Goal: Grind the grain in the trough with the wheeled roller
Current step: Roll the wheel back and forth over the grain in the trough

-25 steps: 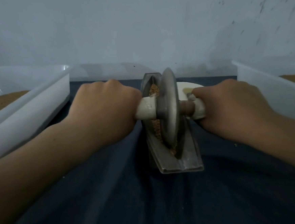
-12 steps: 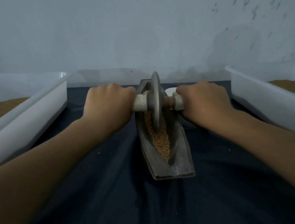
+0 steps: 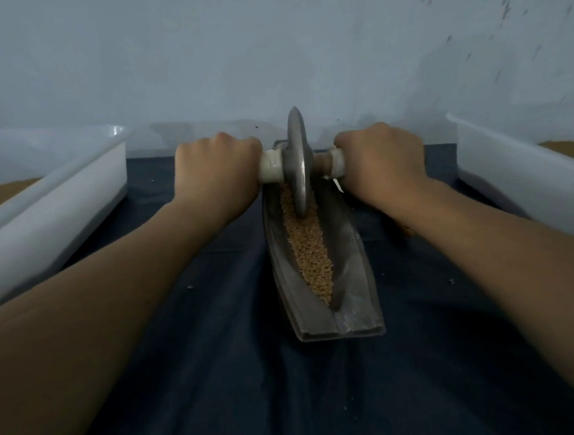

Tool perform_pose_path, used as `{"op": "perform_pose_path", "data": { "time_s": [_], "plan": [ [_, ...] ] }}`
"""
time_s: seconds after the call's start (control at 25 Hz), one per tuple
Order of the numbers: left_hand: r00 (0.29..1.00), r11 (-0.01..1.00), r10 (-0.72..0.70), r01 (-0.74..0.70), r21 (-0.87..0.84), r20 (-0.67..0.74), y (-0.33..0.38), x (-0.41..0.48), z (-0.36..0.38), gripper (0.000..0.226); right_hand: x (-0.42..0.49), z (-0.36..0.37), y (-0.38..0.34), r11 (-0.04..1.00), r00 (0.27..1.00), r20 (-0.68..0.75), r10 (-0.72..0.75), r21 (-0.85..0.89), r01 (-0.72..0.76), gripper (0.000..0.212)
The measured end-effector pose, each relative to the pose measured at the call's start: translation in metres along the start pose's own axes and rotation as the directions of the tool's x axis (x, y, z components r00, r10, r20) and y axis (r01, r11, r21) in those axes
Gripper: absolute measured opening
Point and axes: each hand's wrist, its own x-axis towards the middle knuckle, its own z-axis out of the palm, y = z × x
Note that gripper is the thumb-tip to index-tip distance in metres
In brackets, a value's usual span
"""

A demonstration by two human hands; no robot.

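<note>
Across the foreground a dark blue cloth (image 3: 222, 377) is spread. On it a white tub (image 3: 55, 215) is set at nine o'clock and a second tub (image 3: 516, 178) at three o'clock. Between them a metal trough (image 3: 356, 280) is laid lengthwise, from six towards twelve o'clock. At its twelve o'clock end a wheeled roller (image 3: 298, 161) is stood upright. Its handles are gripped by the left hand (image 3: 217, 174) and the right hand (image 3: 381, 162), fingers clenched round them. Grain (image 3: 310, 249) is heaped along the trough's groove.

On the bench (image 3: 239, 375) before you the trough (image 3: 355, 273) lies lengthwise, grain (image 3: 310, 249) in it, the wheeled roller (image 3: 297, 161) at its far end between your left hand (image 3: 217, 174) and right hand (image 3: 381, 162), a left tub (image 3: 54, 208) and a right tub (image 3: 515, 172) flanking.
</note>
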Motion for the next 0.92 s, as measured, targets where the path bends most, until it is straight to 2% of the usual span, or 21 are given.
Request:
{"op": "perform_pose_path", "data": {
  "time_s": [0.12,0.24,0.36,0.48,0.64,0.72,0.92],
  "plan": [
    [1.000,1.000,0.004,-0.004,-0.013,-0.031,-0.002,-0.015,-0.007,0.011,-0.016,-0.006,0.003,0.998,0.998,-0.001,-0.062,-0.007,0.062,0.007],
    [0.991,0.993,0.116,-0.117,-0.014,-0.067,-0.009,-0.052,-0.037,0.032,-0.057,-0.030,0.012,0.989,0.988,-0.037,-0.149,-0.008,0.149,0.022],
    [0.978,0.979,0.205,-0.205,0.000,-0.036,-0.017,-0.060,-0.061,0.041,-0.082,-0.051,0.021,0.986,0.986,-0.031,-0.162,0.023,0.162,0.028],
    [0.992,0.992,0.123,-0.124,0.018,0.022,-0.010,-0.050,-0.047,0.037,-0.067,-0.036,0.016,0.994,0.994,0.011,-0.110,-0.009,0.110,0.028],
    [0.999,0.999,0.023,-0.022,0.026,-0.048,0.003,-0.016,-0.007,0.015,-0.017,-0.001,0.001,1.000,1.000,-0.029,0.001,0.026,0.000,0.011],
    [0.998,0.999,0.029,-0.027,0.027,-0.051,0.002,-0.011,-0.005,0.014,-0.012,0.003,0.002,0.999,0.999,-0.035,-0.019,0.035,0.020,0.007],
    [0.989,0.990,0.138,-0.139,-0.016,-0.056,-0.010,-0.055,-0.041,0.034,-0.066,-0.034,0.013,0.989,0.986,-0.075,-0.149,0.000,0.150,0.031]
  ]
}}
